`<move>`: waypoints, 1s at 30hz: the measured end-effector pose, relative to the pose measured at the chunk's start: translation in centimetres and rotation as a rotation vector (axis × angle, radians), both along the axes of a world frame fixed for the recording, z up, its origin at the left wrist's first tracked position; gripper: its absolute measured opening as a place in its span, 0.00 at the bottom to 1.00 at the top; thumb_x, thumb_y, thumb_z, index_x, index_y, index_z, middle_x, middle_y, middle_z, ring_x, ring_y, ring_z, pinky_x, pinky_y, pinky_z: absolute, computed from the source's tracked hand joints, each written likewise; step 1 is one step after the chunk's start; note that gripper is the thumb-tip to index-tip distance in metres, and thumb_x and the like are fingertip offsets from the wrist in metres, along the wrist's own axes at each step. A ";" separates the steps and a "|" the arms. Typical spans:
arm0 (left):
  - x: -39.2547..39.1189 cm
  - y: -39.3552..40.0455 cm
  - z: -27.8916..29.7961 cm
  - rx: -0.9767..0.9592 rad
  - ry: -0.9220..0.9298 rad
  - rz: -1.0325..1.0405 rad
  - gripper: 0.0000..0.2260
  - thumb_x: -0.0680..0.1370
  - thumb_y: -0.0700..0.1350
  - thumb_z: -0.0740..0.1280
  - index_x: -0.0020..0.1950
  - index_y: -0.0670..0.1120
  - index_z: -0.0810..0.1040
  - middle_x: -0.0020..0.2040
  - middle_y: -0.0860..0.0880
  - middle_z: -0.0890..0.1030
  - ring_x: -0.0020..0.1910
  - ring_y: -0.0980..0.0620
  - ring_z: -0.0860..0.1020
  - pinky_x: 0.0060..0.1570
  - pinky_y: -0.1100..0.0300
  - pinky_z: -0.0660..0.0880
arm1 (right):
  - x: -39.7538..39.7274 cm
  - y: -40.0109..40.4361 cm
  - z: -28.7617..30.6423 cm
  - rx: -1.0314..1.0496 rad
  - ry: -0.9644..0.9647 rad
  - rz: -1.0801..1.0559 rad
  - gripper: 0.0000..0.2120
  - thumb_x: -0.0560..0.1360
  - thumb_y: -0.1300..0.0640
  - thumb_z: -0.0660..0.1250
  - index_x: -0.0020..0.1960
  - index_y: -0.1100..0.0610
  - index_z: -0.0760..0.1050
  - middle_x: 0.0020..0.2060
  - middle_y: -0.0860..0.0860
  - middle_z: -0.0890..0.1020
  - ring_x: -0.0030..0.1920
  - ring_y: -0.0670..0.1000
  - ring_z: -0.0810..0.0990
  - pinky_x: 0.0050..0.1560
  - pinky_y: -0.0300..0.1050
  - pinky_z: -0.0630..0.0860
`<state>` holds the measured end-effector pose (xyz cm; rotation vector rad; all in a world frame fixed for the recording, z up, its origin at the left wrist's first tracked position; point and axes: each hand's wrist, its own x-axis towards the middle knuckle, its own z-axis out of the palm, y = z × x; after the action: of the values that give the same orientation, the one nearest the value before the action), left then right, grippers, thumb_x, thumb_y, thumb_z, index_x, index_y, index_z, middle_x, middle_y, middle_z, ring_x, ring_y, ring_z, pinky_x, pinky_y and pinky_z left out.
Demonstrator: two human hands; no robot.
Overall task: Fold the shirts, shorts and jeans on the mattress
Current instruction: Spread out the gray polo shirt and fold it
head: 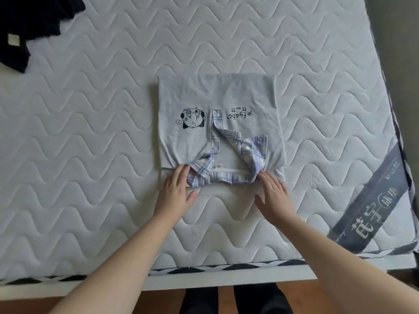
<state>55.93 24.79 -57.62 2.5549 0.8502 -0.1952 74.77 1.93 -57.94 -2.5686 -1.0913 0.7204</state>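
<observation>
Dark clothes [27, 30] wait far beyond the left hand [175, 189], unfolded. That hand lies flat, fingers spread, touching the collar [226, 159] corner of the shirt [217, 98], holding nothing. Shirt squared just past both palms on the mattress [102, 132]. Right hand [273, 191] mirrors it, flat. Looks like final smoothing; next, set it aside and reach far left.

Both my forearms reach forward, bare, converging toward the plaid collar [226, 159]. My left hand [175, 189] lies palm down, fingers extended, fingertips at the collar's left end. My right hand [273, 192] mirrors it, flat, fingertips at the collar's right end. Neither grips.
</observation>
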 end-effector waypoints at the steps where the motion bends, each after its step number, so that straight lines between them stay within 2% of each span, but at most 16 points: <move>1: 0.5 0.3 0.2 -0.018 -0.029 0.045 0.33 0.73 0.48 0.75 0.74 0.39 0.67 0.73 0.39 0.69 0.69 0.38 0.72 0.66 0.45 0.70 | 0.1 0.4 0.4 0.060 0.062 -0.085 0.30 0.76 0.57 0.68 0.76 0.56 0.62 0.73 0.52 0.69 0.74 0.53 0.65 0.73 0.49 0.59; 3: 1.6 1.2 0.7 -0.035 -0.043 0.054 0.35 0.71 0.48 0.76 0.74 0.40 0.68 0.72 0.40 0.71 0.69 0.39 0.72 0.65 0.45 0.70 | 0.9 1.6 1.1 0.179 0.167 -0.309 0.27 0.76 0.55 0.70 0.73 0.57 0.66 0.66 0.53 0.76 0.66 0.55 0.73 0.65 0.49 0.68; 6: 3.7 2.3 0.9 0.013 0.029 -0.069 0.35 0.71 0.47 0.76 0.75 0.47 0.67 0.72 0.44 0.71 0.70 0.42 0.70 0.67 0.47 0.67 | 3.1 4.4 1.9 0.282 0.326 -0.622 0.34 0.75 0.53 0.72 0.76 0.56 0.60 0.66 0.52 0.75 0.63 0.51 0.75 0.64 0.49 0.71; 8: 5.2 2.8 0.7 0.015 0.062 -0.130 0.31 0.72 0.43 0.73 0.74 0.51 0.69 0.71 0.48 0.71 0.70 0.45 0.69 0.68 0.50 0.63 | 4.6 6.0 2.3 0.314 0.465 -0.750 0.37 0.75 0.52 0.73 0.77 0.55 0.58 0.63 0.49 0.76 0.57 0.46 0.77 0.57 0.42 0.75; 9: 5.8 3.0 0.5 -0.007 0.063 -0.140 0.28 0.73 0.41 0.71 0.73 0.51 0.71 0.71 0.50 0.72 0.70 0.46 0.69 0.69 0.52 0.61 | 5.1 6.6 2.4 0.312 0.533 -0.786 0.36 0.74 0.53 0.74 0.76 0.54 0.59 0.59 0.47 0.77 0.52 0.42 0.78 0.49 0.35 0.76; 11: 6.9 3.4 0.2 -0.052 0.061 -0.131 0.24 0.75 0.38 0.67 0.70 0.51 0.75 0.69 0.51 0.75 0.68 0.48 0.70 0.68 0.54 0.62 | 5.9 7.5 2.3 0.295 0.625 -0.821 0.30 0.73 0.55 0.75 0.71 0.52 0.66 0.48 0.44 0.80 0.39 0.38 0.80 0.32 0.28 0.73; 13: 7.4 3.5 0.2 -0.084 0.001 -0.118 0.19 0.75 0.37 0.66 0.66 0.48 0.80 0.67 0.50 0.78 0.66 0.46 0.73 0.66 0.53 0.65 | 6.2 8.1 2.2 0.297 0.641 -0.834 0.19 0.73 0.57 0.75 0.61 0.52 0.74 0.40 0.43 0.81 0.33 0.40 0.80 0.28 0.30 0.72; 15: 7.6 3.3 0.4 -0.136 -0.093 -0.116 0.15 0.75 0.37 0.68 0.62 0.44 0.82 0.64 0.46 0.80 0.64 0.43 0.76 0.64 0.50 0.70 | 5.9 8.2 2.1 0.318 0.622 -0.772 0.05 0.74 0.56 0.74 0.47 0.53 0.78 0.32 0.43 0.78 0.31 0.44 0.77 0.29 0.31 0.70; 16: 7.7 3.1 0.5 -0.162 -0.125 -0.117 0.14 0.76 0.38 0.69 0.61 0.42 0.82 0.64 0.45 0.80 0.63 0.42 0.76 0.64 0.48 0.71 | 5.6 8.2 2.0 0.339 0.646 -0.744 0.03 0.75 0.55 0.73 0.44 0.53 0.79 0.31 0.44 0.78 0.33 0.45 0.77 0.31 0.33 0.71; 19: 7.2 2.5 0.8 -0.134 -0.155 -0.178 0.15 0.78 0.42 0.64 0.62 0.40 0.81 0.65 0.44 0.79 0.64 0.43 0.77 0.62 0.46 0.73 | 4.2 8.1 2.1 0.333 0.720 -0.632 0.04 0.77 0.55 0.70 0.46 0.48 0.81 0.39 0.47 0.84 0.40 0.48 0.82 0.39 0.41 0.77; 21: 6.8 2.6 0.8 -0.081 -0.159 -0.240 0.18 0.77 0.44 0.62 0.64 0.41 0.80 0.66 0.44 0.78 0.64 0.44 0.77 0.61 0.47 0.75 | 3.3 8.1 1.7 0.259 0.603 -0.405 0.05 0.78 0.58 0.68 0.48 0.48 0.80 0.49 0.47 0.84 0.48 0.47 0.82 0.47 0.39 0.76; 23: 6.6 2.9 0.8 -0.065 -0.142 -0.304 0.19 0.77 0.42 0.65 0.67 0.42 0.78 0.68 0.45 0.77 0.65 0.45 0.76 0.61 0.48 0.75 | 2.9 8.2 1.4 0.189 0.524 -0.179 0.11 0.78 0.61 0.67 0.57 0.51 0.80 0.62 0.46 0.80 0.59 0.47 0.78 0.59 0.41 0.73; 25: 6.5 3.1 0.7 -0.059 -0.098 -0.370 0.21 0.76 0.39 0.68 0.70 0.44 0.76 0.70 0.45 0.75 0.67 0.45 0.74 0.62 0.48 0.74 | 2.9 8.3 1.2 0.108 0.433 0.006 0.16 0.78 0.62 0.65 0.64 0.52 0.78 0.67 0.46 0.76 0.66 0.48 0.73 0.67 0.44 0.68; 27: 6.6 3.3 0.6 -0.072 -0.075 -0.391 0.20 0.76 0.38 0.68 0.68 0.46 0.78 0.71 0.44 0.73 0.69 0.44 0.72 0.62 0.47 0.73 | 3.3 8.3 1.2 0.074 0.354 0.077 0.18 0.78 0.62 0.65 0.67 0.52 0.76 0.65 0.48 0.78 0.66 0.51 0.73 0.66 0.46 0.67; 30: 6.8 3.4 0.5 -0.091 -0.119 -0.388 0.15 0.73 0.37 0.71 0.60 0.43 0.83 0.68 0.42 0.76 0.65 0.41 0.75 0.58 0.45 0.75 | 3.8 8.4 1.4 0.084 0.313 0.003 0.15 0.78 0.59 0.66 0.64 0.52 0.78 0.56 0.50 0.83 0.56 0.51 0.79 0.53 0.42 0.72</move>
<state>62.77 28.16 -57.14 2.5908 0.2889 -0.1914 78.61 10.29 -56.56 -2.2860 -1.0000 1.0124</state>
